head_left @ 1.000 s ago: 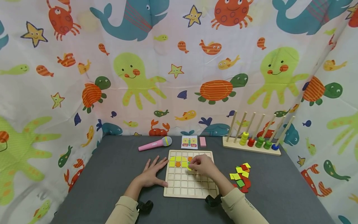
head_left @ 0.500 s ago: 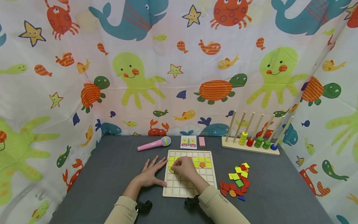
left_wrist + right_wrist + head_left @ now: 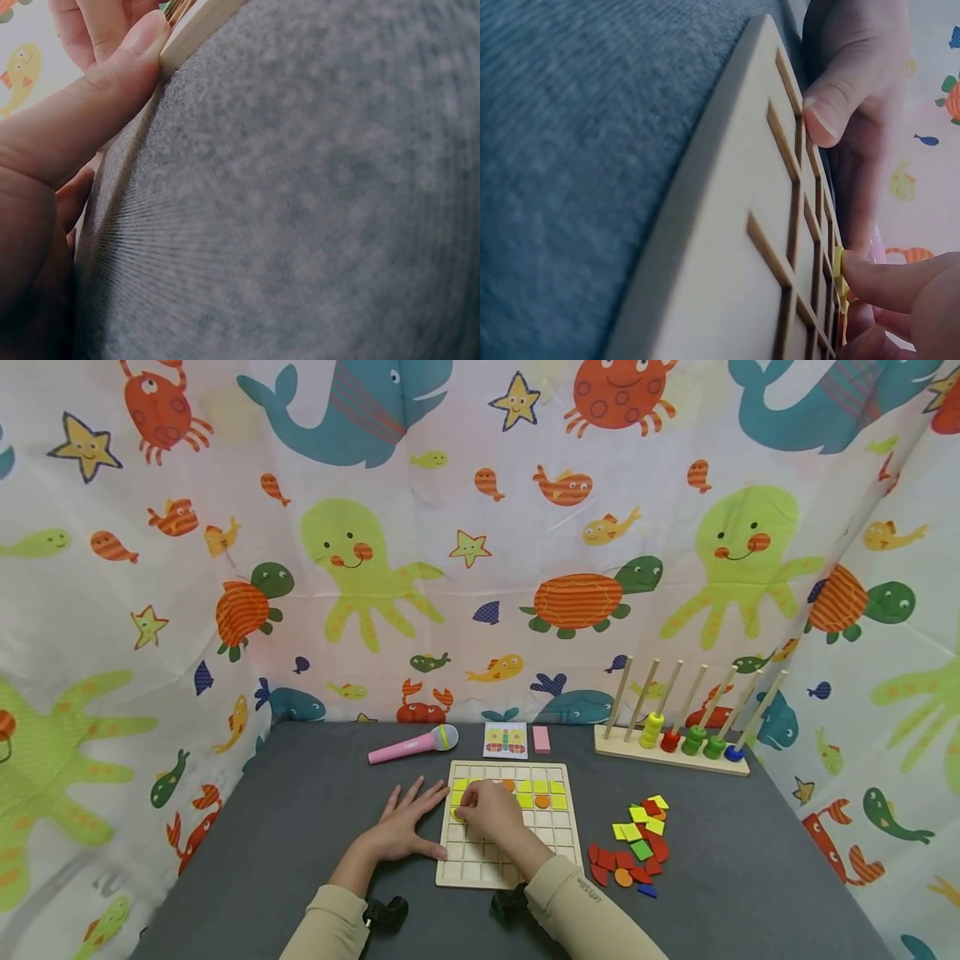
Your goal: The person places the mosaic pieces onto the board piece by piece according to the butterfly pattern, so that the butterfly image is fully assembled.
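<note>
A light wooden grid board (image 3: 574, 843) lies flat on the table, its second and third rows set with yellow tiles (image 3: 558, 802) and several orange discs (image 3: 542, 802). My left hand (image 3: 401, 832) rests spread beside the board's left edge, its thumb (image 3: 135, 52) against the rim in the left wrist view. Over the left part of the grid, my right hand (image 3: 491, 810) pinches a yellow piece (image 3: 456, 816) with a rounded edge at the third row's left end. In the right wrist view the thumb touches this yellow piece (image 3: 839, 270) right at the grid. My right hand hides several cells.
Loose red, yellow, green, orange and blue pieces (image 3: 641, 850) lie right of the board. Behind it are a pink toy microphone (image 3: 405, 749), a patterned card (image 3: 506, 741) and a pink block (image 3: 541, 740). A peg rack (image 3: 671, 752) with coloured rings stands at back right.
My right hand has moved left across the board with the yellow piece, uncovering tiles and loose pieces at the right. Over the last half second it has barely shifted. My left hand stays put.
</note>
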Motion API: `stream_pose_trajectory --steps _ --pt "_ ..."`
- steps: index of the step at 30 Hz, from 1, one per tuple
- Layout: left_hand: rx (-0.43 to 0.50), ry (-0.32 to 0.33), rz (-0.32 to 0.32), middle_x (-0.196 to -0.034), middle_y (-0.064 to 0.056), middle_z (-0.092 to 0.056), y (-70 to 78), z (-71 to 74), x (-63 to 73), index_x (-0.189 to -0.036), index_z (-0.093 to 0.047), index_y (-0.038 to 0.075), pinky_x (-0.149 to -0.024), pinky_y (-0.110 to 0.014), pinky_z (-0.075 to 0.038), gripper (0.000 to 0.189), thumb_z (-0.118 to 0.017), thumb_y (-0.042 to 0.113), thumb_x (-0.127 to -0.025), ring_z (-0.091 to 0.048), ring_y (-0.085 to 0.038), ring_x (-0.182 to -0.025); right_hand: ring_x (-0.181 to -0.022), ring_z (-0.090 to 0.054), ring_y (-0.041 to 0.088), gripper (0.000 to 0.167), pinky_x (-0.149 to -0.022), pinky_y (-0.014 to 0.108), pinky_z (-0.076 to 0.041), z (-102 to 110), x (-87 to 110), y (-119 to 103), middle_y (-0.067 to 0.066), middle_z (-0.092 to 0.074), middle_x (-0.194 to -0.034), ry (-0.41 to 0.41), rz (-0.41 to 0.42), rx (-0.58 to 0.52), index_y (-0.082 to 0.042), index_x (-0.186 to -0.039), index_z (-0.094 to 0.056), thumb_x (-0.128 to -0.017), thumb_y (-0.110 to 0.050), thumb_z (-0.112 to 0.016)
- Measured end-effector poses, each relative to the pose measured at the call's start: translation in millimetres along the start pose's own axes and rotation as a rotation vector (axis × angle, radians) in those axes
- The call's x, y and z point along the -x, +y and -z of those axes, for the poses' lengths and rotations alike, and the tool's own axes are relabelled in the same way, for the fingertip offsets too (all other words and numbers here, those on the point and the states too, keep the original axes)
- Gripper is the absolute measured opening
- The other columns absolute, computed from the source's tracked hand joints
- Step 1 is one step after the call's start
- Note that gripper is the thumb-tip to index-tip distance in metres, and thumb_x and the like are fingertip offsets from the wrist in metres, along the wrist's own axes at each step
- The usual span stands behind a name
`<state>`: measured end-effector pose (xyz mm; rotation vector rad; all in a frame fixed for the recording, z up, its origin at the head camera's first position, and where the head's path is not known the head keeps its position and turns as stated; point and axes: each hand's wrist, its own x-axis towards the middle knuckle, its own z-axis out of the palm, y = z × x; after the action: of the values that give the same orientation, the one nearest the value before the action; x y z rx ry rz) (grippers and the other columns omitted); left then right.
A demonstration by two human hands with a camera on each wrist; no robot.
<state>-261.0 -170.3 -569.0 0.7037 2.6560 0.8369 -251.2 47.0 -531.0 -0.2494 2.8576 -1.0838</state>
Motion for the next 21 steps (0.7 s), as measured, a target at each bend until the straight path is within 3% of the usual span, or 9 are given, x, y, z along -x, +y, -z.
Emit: stream_pose_trajectory --steps 6,12,21 --pt "0.001 -0.003 0.008 -0.169 0.005 -0.020 0.4 0.3 -0.2 -0.161 -0.029 0.029 -0.120 -0.064 0.013 0.111 -0.080 0.067 -0.070 0.003 -0.033 -0.158 -0.061 -0.054 0.013 0.015 -0.053 0.028 -0.043 14.0 5.9 6.7 -0.005 -0.060 -0.070 0.020 0.028 -0.006 -0.017 -0.086 -0.072 -0.088 -0.029 -0.080" --pt "0.006 -0.011 0.009 -0.169 0.003 -0.020 0.5 -1.5 -1.7 -0.161 -0.027 0.027 -0.120 -0.063 0.014 0.113 -0.081 0.067 -0.070 0.004 -0.033 -0.158 -0.062 -0.054 0.014 0.010 -0.055 0.029 -0.044 45.8 23.1 19.6 -0.003 -0.064 -0.074 0.043 0.058 -0.054 -0.016 -0.091 -0.074 -0.090 -0.026 -0.077" --pt "0.008 0.002 0.005 -0.169 0.000 -0.021 0.4 -1.8 -1.6 -0.162 -0.027 0.025 -0.120 -0.064 0.013 0.114 -0.080 0.067 -0.070 0.003 -0.036 -0.157 -0.073 -0.058 0.015 0.006 -0.060 0.029 -0.049 91.1 45.9 61.1 -0.004 -0.065 -0.078 0.107 -0.049 -0.067 -0.016 -0.090 -0.076 -0.089 -0.021 -0.079"
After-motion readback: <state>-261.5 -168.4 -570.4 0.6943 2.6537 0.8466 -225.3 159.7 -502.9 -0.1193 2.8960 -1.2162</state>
